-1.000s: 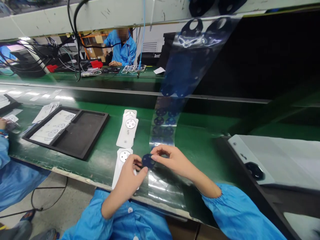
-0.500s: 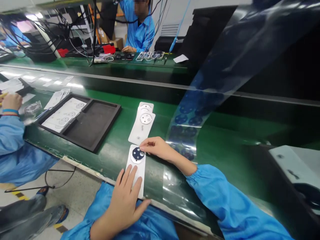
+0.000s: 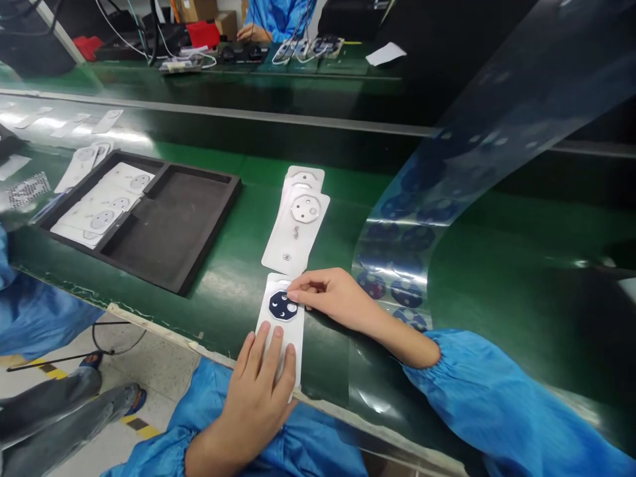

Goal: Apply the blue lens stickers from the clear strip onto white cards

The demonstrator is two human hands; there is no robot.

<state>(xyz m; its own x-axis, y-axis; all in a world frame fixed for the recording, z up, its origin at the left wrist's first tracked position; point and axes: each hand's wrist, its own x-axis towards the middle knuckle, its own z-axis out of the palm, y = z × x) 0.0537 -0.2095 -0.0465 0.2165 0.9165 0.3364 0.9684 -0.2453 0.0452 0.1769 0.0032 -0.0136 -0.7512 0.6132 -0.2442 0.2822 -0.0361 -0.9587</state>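
A white rectangular panel lies at the front edge of the green bench, long side pointing away from me. My left hand rests flat on its near half, fingers spread. Over the octagonal recess at the panel's far end sits a dark blue octagonal sticker with several holes. My right hand pinches the sticker's upper right edge between thumb and fingers. Just beyond, a few similar white panels overlap, their octagonal recesses white.
Left of centre stands a black divided tray with white panels in its left part. To the right, a clear film strip of dark blue stickers hangs down onto the bench. Across the bench, a co-worker's hand shows near cables and small devices.
My view has tilted down and come closer. The dark blue sticker has shifted and now covers more of the panel's octagonal recess. My left hand stays on the panel.
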